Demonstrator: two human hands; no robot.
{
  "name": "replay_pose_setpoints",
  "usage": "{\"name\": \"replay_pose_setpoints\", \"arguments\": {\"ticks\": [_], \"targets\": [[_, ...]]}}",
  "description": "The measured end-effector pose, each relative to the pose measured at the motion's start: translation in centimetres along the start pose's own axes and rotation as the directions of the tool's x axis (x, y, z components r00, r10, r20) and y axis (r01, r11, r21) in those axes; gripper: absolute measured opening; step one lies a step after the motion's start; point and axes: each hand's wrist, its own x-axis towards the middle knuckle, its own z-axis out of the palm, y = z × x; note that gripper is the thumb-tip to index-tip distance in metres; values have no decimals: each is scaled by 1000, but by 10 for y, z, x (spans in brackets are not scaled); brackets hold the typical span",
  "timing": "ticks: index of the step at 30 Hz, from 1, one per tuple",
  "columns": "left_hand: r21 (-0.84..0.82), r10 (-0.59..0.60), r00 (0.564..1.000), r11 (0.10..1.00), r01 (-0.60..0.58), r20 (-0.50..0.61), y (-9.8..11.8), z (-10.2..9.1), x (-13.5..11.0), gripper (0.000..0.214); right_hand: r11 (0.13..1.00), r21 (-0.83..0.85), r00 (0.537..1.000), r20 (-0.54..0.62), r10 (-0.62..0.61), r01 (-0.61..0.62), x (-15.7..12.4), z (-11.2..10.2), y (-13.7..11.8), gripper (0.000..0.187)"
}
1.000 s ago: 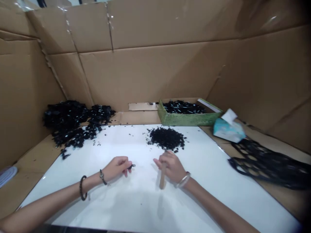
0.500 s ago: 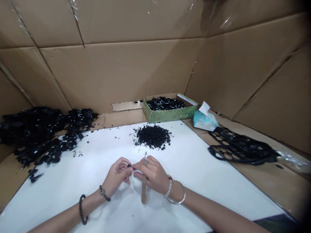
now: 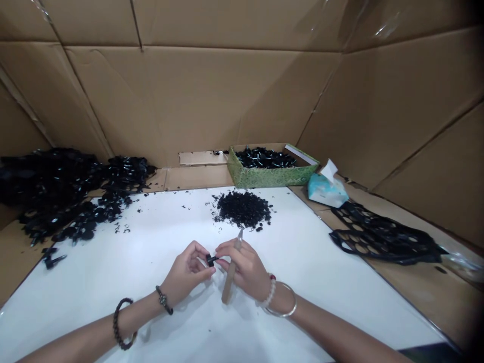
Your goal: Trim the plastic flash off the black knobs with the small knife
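A small black part (image 3: 210, 260) with a wide head and a thin stem sits between my two hands. My left hand (image 3: 190, 268) curls around the head, fingers bent and thumb below it. At the stem, the thumb and fingertips of my right hand (image 3: 245, 266) are pinched together. Lying through that same hand is a small knife (image 3: 228, 288) with a brown handle, its pointed metal blade facing away from me. Just beyond the blade, a heap of tiny black pieces (image 3: 245, 208) lies on the white table top (image 3: 174, 327).
A green patterned box (image 3: 272, 177) of black parts stands at the back. To the left spreads a large pile of black parts (image 3: 56, 181). At the right are a tissue pack (image 3: 327, 189) and black sheets with holes (image 3: 385, 233). Cardboard walls (image 3: 196, 101) surround the table.
My left thumb and fingers have parted a little, so more of the black part shows. The knife stays in my right hand. The whole view has shifted slightly.
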Motion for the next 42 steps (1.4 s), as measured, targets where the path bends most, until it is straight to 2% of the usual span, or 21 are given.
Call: {"name": "replay_pose_setpoints", "arguments": {"ticks": [5,17,23,29,42], "targets": [[72,-10,1000,997,11,-17,2,2,-1,31,1000,-23,1000,-29,0,0,0,3,0,8],[185,18,1000,983,-14,-22,4,4,-2,27,983,-96,988,27,-152,154,2,4,-6,19],[224,75,997,972,-69,-19,5,6,-2,27,984,-116,988,87,-126,135,0,7,-8,22],[204,78,997,976,-77,5,2,5,-2,28,992,-100,990,119,-70,82,-4,8,-7,23],[213,79,997,974,-78,4,5,5,-3,27,980,-153,986,129,-107,127,-5,9,-6,27]]}}
